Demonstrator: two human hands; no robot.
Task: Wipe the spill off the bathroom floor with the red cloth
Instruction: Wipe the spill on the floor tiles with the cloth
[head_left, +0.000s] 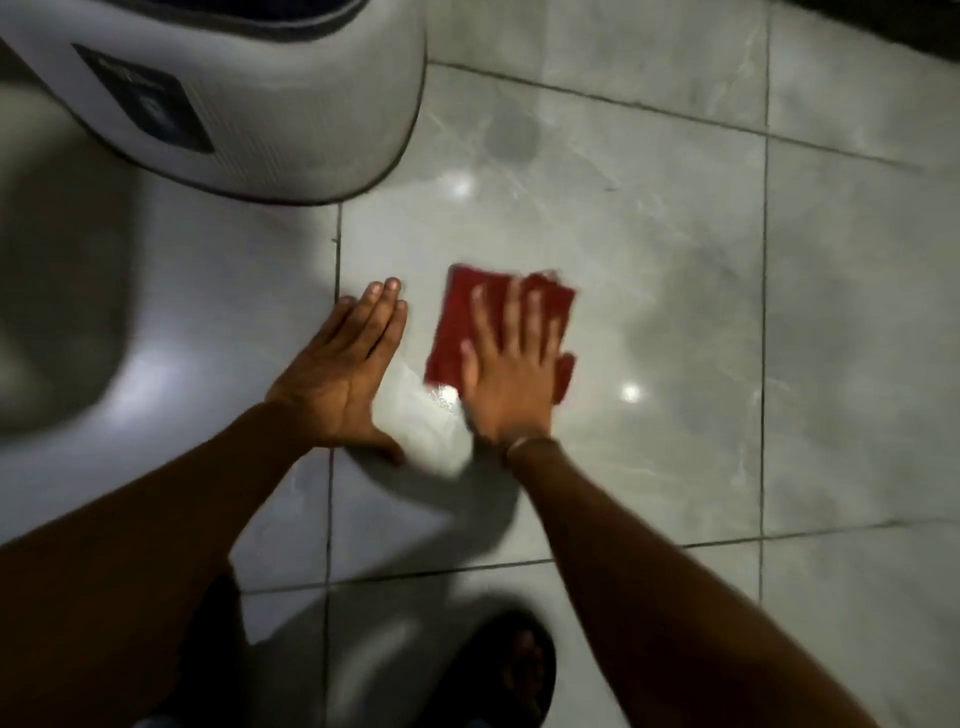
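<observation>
A folded red cloth (460, 325) lies flat on the grey tiled floor (675, 312). My right hand (506, 364) presses down on it with fingers spread, covering its right half. A shiny wet patch (431, 415) glistens on the tile just below the cloth, between my two wrists. My left hand (345, 369) rests palm-down on the bare tile to the left of the cloth, fingers together, holding nothing. The picture is slightly blurred by motion.
A large white rounded appliance (249, 93) with a dark label stands at the top left, close to the hands. A white curved fixture (47, 312) fills the far left. My foot in a dark sandal (511, 670) is at the bottom. Dark grout lines cross the floor.
</observation>
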